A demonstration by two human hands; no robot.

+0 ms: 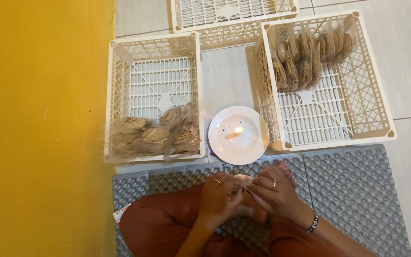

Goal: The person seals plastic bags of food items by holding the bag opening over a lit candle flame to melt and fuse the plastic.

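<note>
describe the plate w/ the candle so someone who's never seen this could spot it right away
Start at the two white lattice crates, the left crate and the right crate, on the tiled floor. In the gap between them, by the grey mat, sits a round white plate. It alone carries a small lit candle.

- Left hand (220,197): one gold-coloured ring on a finger.
- Right hand (274,195): gold-coloured ring; dark beaded bracelet (314,222) at wrist.
- Legs: rust-brown cloth trousers (160,223).
- Forearms bare, feet bare.

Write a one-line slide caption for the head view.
Both hands, left hand and right hand, pinch a small packet near a lit candle, between two white crates.
</note>
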